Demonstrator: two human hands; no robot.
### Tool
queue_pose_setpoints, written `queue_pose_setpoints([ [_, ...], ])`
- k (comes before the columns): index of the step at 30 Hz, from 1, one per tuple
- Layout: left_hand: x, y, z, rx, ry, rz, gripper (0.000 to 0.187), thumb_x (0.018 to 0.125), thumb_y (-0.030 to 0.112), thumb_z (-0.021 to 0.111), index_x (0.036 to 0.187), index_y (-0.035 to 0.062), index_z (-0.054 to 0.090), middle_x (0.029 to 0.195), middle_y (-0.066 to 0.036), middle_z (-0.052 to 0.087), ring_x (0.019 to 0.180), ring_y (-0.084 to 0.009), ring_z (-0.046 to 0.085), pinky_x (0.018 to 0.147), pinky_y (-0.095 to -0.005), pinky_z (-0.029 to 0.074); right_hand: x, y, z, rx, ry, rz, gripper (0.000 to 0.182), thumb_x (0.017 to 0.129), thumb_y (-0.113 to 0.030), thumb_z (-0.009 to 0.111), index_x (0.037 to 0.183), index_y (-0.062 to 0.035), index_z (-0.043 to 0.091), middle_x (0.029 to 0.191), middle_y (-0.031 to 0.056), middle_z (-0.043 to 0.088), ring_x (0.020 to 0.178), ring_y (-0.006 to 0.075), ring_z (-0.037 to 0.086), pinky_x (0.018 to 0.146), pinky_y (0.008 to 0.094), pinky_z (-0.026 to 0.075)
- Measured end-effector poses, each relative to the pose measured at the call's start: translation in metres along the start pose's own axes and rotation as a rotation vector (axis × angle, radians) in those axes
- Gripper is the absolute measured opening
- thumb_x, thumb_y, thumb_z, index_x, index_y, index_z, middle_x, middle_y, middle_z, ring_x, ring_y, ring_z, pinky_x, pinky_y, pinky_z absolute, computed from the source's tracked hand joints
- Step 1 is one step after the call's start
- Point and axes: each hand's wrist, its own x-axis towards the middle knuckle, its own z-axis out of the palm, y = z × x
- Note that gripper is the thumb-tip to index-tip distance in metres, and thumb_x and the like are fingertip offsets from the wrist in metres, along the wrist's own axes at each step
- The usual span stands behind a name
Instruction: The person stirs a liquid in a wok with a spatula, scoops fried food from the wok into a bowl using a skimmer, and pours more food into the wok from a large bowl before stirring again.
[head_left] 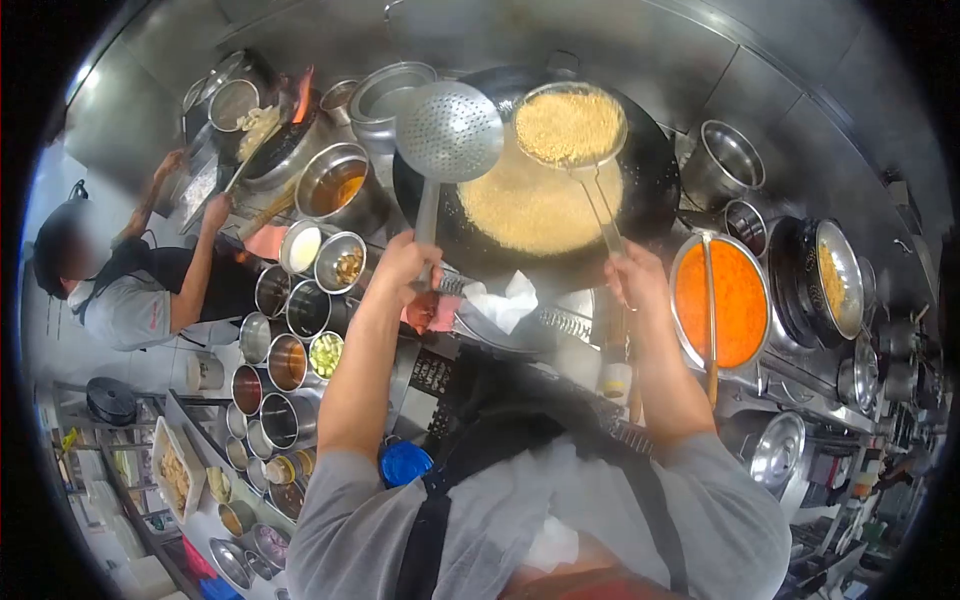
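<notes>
My left hand (pixel 408 262) is closed round the handle of a perforated skimmer (pixel 449 132), whose round metal head is raised over the left side of a large black wok (pixel 655 190). With my right hand (pixel 637 275) I grip the wire handle of a mesh strainer (pixel 592 160). Golden crumb-like bits (pixel 568 125) fill the strainer, which is held above the wok. Pale yellow foaming liquid (pixel 535 208) covers the wok's middle. A crumpled white cloth (pixel 505 302) lies at the wok's near edge, between my forearms.
On the right stands a pot of orange sauce (pixel 718 300) with a long utensil across it. Several metal containers (pixel 288 362) crowd the left side, near a pot of brown liquid (pixel 335 185). Farther left, a co-worker (pixel 140 280) handles a pan (pixel 275 150) near a flame.
</notes>
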Motion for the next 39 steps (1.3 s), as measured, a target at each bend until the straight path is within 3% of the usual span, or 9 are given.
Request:
queue_pose_setpoints([
  [6, 0.040, 0.011, 0.046, -0.020, -0.260, -0.123, 0.008, 0.075, -0.003, 0.054, 0.080, -0.0086, 0.052, 0.062, -0.013, 0.053, 0.047, -0.0216, 0.051, 0.043, -0.0307, 0.041, -0.006, -0.008, -0.004, -0.722, 0.104, -0.300, 0.037, 0.085, -0.004, 0.050, 0.122, -0.0010, 0.055, 0.060, 0.0058, 0.056, 0.045, 0.0112, 0.052, 0.039, 0.0270, 0.040],
  [7, 0.045, 0.009, 0.055, -0.103, -0.284, -0.152, 0.006, 0.077, -0.003, 0.054, 0.078, -0.0090, 0.051, 0.063, -0.014, 0.053, 0.049, -0.0214, 0.052, 0.043, -0.0304, 0.041, -0.002, -0.003, -0.009, -0.835, 0.170, -0.304, 0.040, 0.084, -0.009, 0.052, 0.124, -0.0055, 0.055, 0.065, 0.0100, 0.061, 0.057, 0.0178, 0.060, 0.055, 0.0337, 0.047],
  [13, 0.047, 0.006, 0.072, -0.218, -0.306, -0.213, 0.006, 0.080, -0.004, 0.051, 0.079, -0.0096, 0.050, 0.067, -0.015, 0.052, 0.052, -0.0201, 0.051, 0.045, -0.0293, 0.042, -0.012, 0.006, -0.021, -1.293, 0.188, -0.624, 0.040, 0.085, -0.011, 0.053, 0.125, -0.0069, 0.053, 0.080, 0.0264, 0.062, 0.074, 0.0392, 0.063, 0.068, 0.0440, 0.048],
  [23, 0.038, -0.009, 0.029, -0.378, -0.439, -0.284, 0.005, 0.077, -0.003, 0.053, 0.076, -0.0066, 0.050, 0.065, -0.014, 0.052, 0.052, -0.0207, 0.051, 0.047, -0.0309, 0.043, 0.009, -0.017, -0.107, -1.289, 0.295, -0.533, 0.035, 0.084, -0.007, 0.054, 0.119, -0.0040, 0.055, 0.072, 0.0275, 0.058, 0.070, 0.0435, 0.060, 0.061, 0.0490, 0.047],
  [26, 0.027, -0.009, 0.014, -0.360, -0.407, -0.190, 0.010, 0.078, -0.004, 0.052, 0.085, -0.0043, 0.045, 0.068, -0.013, 0.049, 0.054, -0.0159, 0.047, 0.043, -0.0266, 0.039, 0.027, -0.026, -0.138, -1.641, 0.332, -0.766, 0.029, 0.085, -0.008, 0.051, 0.113, -0.0041, 0.057, 0.062, 0.0224, 0.058, 0.055, 0.0372, 0.059, 0.051, 0.0452, 0.046],
  [29, 0.014, -0.004, 0.003, -0.327, -0.316, -0.154, 0.013, 0.077, -0.005, 0.052, 0.087, -0.0047, 0.045, 0.069, -0.013, 0.049, 0.053, -0.0170, 0.049, 0.043, -0.0283, 0.040, 0.001, -0.055, -0.119, -1.136, 0.036, -0.028, 0.020, 0.085, -0.006, 0.048, 0.101, -0.0010, 0.057, 0.051, 0.0050, 0.050, 0.037, 0.0131, 0.049, 0.032, 0.0287, 0.034],
  [32, 0.011, -0.003, -0.007, -0.282, -0.222, -0.107, 0.016, 0.076, -0.005, 0.054, 0.090, -0.0048, 0.045, 0.070, -0.014, 0.051, 0.052, -0.0175, 0.051, 0.043, -0.0291, 0.041, -0.013, -0.052, -0.112, -0.797, -0.067, 0.230, 0.011, 0.084, -0.008, 0.051, 0.091, -0.0011, 0.057, 0.052, 0.0029, 0.048, 0.036, 0.0118, 0.045, 0.030, 0.0263, 0.030],
  [35, 0.013, -0.001, -0.016, -0.228, -0.190, -0.078, 0.016, 0.077, -0.004, 0.054, 0.090, -0.0052, 0.045, 0.071, -0.013, 0.052, 0.052, -0.0172, 0.052, 0.043, -0.0292, 0.042, -0.019, -0.044, -0.061, -0.501, -0.062, 0.309, 0.007, 0.083, -0.008, 0.053, 0.079, -0.0024, 0.054, 0.052, 0.0026, 0.047, 0.034, 0.0108, 0.042, 0.030, 0.0253, 0.028],
  [39, 0.013, 0.001, -0.023, -0.211, -0.183, -0.061, 0.017, 0.077, -0.003, 0.055, 0.092, -0.0054, 0.047, 0.070, -0.012, 0.053, 0.051, -0.0172, 0.052, 0.042, -0.0285, 0.042, 0.017, -0.004, -0.028, -0.503, -0.067, 0.287, 0.013, 0.083, -0.009, 0.053, 0.072, -0.0034, 0.053, 0.051, 0.0025, 0.046, 0.035, 0.0103, 0.040, 0.030, 0.0254, 0.026],
])
